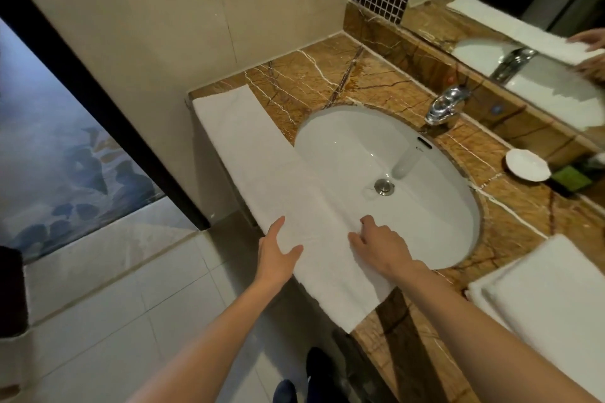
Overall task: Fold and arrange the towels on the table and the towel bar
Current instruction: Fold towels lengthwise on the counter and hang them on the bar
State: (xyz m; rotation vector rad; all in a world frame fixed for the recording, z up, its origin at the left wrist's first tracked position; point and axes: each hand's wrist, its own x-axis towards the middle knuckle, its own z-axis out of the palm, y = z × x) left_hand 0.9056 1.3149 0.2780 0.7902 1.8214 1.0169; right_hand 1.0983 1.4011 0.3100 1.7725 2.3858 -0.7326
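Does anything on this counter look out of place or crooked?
Yes. The long white folded towel lies partly over the rim of the white oval sink and hangs over the front edge of the brown marble counter.

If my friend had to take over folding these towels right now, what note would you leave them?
Left hand: flat, fingers straight, resting on the outer edge of the long towel.
Right hand: on that towel's inner edge by the sink; its fingers are bent, and I can't tell if they pinch or press.
Things: the long towel lies as a narrow strip along the front of the counter, partly over the sink rim. A folded towel sits to the right.
Done: strip folded lengthwise.
Left: probably fold the strip shorter and place it. The towel bar is not in view.
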